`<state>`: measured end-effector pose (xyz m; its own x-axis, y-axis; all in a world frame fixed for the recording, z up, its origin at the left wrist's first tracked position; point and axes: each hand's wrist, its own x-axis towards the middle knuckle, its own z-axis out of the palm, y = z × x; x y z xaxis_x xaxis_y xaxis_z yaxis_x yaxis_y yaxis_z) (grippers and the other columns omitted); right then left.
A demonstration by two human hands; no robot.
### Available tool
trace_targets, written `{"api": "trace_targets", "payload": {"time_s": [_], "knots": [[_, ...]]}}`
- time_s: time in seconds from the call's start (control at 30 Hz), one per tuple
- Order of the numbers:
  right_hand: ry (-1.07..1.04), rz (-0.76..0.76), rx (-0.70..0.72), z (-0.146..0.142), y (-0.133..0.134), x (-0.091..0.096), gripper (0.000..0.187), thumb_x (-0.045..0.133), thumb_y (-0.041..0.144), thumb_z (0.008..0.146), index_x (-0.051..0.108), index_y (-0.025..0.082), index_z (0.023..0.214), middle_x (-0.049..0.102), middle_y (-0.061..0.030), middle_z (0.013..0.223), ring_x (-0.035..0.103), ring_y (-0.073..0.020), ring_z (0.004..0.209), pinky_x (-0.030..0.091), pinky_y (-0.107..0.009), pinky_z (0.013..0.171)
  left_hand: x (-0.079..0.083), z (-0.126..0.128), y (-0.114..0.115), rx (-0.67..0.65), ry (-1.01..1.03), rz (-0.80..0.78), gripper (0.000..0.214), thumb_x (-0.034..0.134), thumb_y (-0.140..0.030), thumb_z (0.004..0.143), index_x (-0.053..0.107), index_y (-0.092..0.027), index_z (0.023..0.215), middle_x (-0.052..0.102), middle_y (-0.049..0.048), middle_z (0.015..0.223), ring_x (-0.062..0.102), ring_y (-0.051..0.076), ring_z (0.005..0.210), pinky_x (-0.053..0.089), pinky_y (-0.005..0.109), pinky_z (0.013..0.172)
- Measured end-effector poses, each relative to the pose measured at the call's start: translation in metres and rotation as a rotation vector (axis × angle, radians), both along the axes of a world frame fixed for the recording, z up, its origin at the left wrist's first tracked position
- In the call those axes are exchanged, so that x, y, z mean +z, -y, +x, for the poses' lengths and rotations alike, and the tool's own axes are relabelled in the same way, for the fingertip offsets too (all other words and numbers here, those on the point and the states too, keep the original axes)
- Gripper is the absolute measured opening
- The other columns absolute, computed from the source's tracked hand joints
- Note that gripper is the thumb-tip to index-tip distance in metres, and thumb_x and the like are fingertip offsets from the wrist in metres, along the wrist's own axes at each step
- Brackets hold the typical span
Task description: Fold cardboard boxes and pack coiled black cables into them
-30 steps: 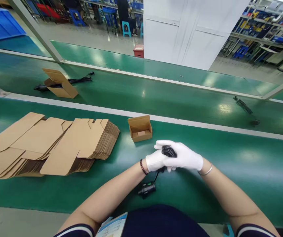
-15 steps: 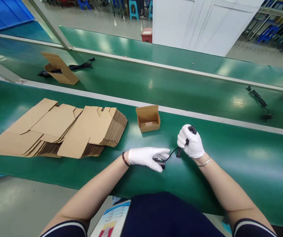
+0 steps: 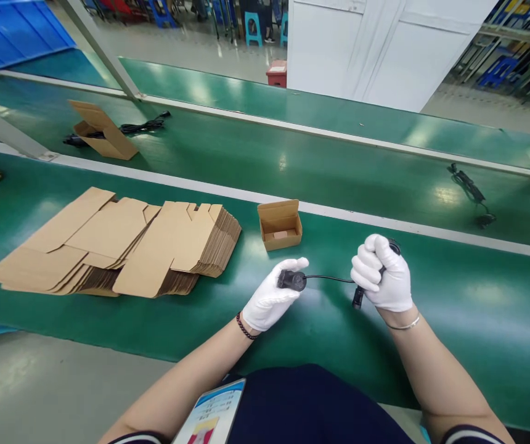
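Both my hands wear white gloves and share one black cable. My left hand point(image 3: 272, 295) pinches the cable's round black plug head point(image 3: 291, 280), lifted just above the green bench point(image 3: 454, 308). My right hand point(image 3: 382, 274) is a fist round the coiled rest of the cable point(image 3: 330, 279), whose other black end point(image 3: 357, 298) pokes out below the fist. A thin stretch of cable runs taut between the two hands. A small open cardboard box point(image 3: 280, 224) stands just beyond my left hand.
A fanned stack of flat cardboard blanks point(image 3: 121, 246) lies to the left. On the conveyor belt point(image 3: 293, 166) behind sit an open box with a black cable point(image 3: 101, 131) at far left and a loose black cable point(image 3: 471, 194) at right.
My left hand took the plug end from the bench and raised it. The right hand moved right, pulling the cable straight between the hands.
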<state>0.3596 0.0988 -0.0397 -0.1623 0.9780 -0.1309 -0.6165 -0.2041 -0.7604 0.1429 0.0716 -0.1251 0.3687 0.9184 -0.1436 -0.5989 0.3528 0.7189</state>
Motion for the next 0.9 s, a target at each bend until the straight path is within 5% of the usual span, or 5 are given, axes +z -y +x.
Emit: {"api": "trace_targets", "payload": {"time_s": [0.13, 0.3, 0.57, 0.77, 0.9], "knots": [[0.073, -0.044, -0.024, 0.0, 0.005, -0.011, 0.031, 0.071, 0.041, 0.08, 0.049, 0.021, 0.07, 0.023, 0.0105, 0.052, 0.017, -0.0039, 0.037, 0.019, -0.013, 0.027, 0.01, 0.002, 0.009, -0.108, 0.192, -0.037, 0.081, 0.087, -0.016, 0.054, 0.054, -0.042, 0.123, 0.046, 0.0008, 0.144, 0.051, 0.004, 0.07, 0.044, 0.02, 0.063], [0.365, 0.035, -0.081, -0.006, 0.012, -0.027, 0.031, 0.064, 0.045, 0.085, 0.045, 0.023, 0.074, 0.033, 0.0107, 0.049, 0.03, -0.0059, 0.035, 0.026, -0.017, 0.031, 0.018, 0.009, 0.003, 0.038, -0.009, -0.021, 0.048, 0.081, -0.028, 0.067, 0.06, -0.028, 0.11, 0.063, 0.0024, 0.114, 0.054, 0.005, 0.065, 0.045, 0.02, 0.06], [1.4, 0.843, -0.141, -0.035, 0.019, -0.035, 0.05, 0.064, 0.068, 0.072, 0.063, 0.021, 0.089, 0.066, -0.0089, 0.084, 0.062, -0.0214, 0.077, 0.051, -0.033, 0.068, 0.019, 0.032, 0.002, 0.195, -0.765, 0.261, 0.054, 0.075, -0.028, 0.069, 0.055, -0.022, 0.119, 0.063, 0.0061, 0.12, 0.06, 0.025, 0.111, 0.045, 0.041, 0.102], [1.49, 0.863, -0.062, -0.036, 0.003, -0.037, 0.061, 0.062, 0.075, 0.067, 0.064, 0.023, 0.096, 0.065, -0.0088, 0.088, 0.06, -0.0263, 0.084, 0.048, -0.04, 0.079, 0.04, 0.032, 0.009, -0.037, -0.846, 0.354, 0.064, 0.048, -0.019, 0.084, 0.029, -0.024, 0.146, 0.061, 0.0079, 0.125, 0.059, 0.026, 0.113, 0.047, 0.043, 0.1], [1.261, 0.815, -0.005, -0.036, -0.002, -0.043, 0.064, 0.073, 0.068, 0.062, 0.06, 0.023, 0.107, 0.065, -0.0099, 0.101, 0.062, -0.0274, 0.094, 0.049, -0.043, 0.086, 0.035, 0.029, 0.008, 0.022, -0.682, 0.281, 0.065, 0.051, -0.026, 0.086, 0.029, -0.026, 0.146, 0.054, 0.0074, 0.137, 0.052, 0.027, 0.125, 0.042, 0.042, 0.108]]}}
